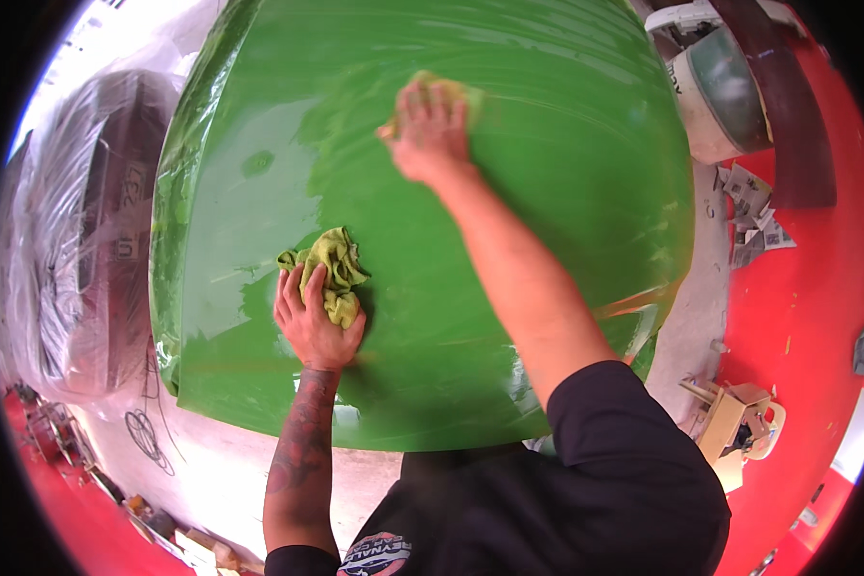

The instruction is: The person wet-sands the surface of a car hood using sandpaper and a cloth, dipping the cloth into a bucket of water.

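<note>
Green hood (413, 259): L hand (316, 331) grasping bunched cloth (335, 257), R hand (434, 134) fingers spread atop 2nd cloth (473, 100); wipe w/ overlapping passes.

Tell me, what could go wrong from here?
Grit in the crumpled yellow-green cloth under the left hand might scratch the glossy green car panel. The right hand, stretched out ahead, could slip on its yellowish cloth. The dark shirt, close to the panel's near edge, might rub it.
</note>
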{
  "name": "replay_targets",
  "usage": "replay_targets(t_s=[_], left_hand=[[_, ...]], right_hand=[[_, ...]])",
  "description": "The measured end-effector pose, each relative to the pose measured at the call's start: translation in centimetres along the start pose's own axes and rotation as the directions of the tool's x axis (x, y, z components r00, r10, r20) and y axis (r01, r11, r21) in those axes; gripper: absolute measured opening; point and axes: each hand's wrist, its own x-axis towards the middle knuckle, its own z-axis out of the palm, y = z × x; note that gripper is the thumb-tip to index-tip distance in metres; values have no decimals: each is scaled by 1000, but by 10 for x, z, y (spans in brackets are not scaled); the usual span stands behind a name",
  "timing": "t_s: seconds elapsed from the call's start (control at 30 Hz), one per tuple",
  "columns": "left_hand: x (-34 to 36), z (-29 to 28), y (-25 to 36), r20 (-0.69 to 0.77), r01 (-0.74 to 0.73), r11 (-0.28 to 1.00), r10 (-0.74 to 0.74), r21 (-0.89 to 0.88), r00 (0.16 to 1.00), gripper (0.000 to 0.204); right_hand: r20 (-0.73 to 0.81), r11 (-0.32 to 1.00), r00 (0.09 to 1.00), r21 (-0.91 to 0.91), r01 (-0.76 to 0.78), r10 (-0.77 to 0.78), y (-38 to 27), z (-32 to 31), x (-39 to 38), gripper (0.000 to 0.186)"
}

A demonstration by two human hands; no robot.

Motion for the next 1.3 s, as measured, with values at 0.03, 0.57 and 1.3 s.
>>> replay_targets(t_s=[0.03, 0.57, 1.3], left_hand=[[0, -1, 1, 7, 6, 1000, -6, 2, 1000, 64], [-1, 5, -4, 10, 21, 1000, -21, -6, 1000, 72], [2, 9, 4, -40, -49, 998, 50, 33, 998, 67]], right_hand=[[81, 999, 995, -6, 54, -54, -20, 2, 3, 71], [25, 611, 613, 40, -790, 790, 297, -10, -36, 74], [-100, 747, 741, 98, -657, 664, 383, -22, -97, 69]])
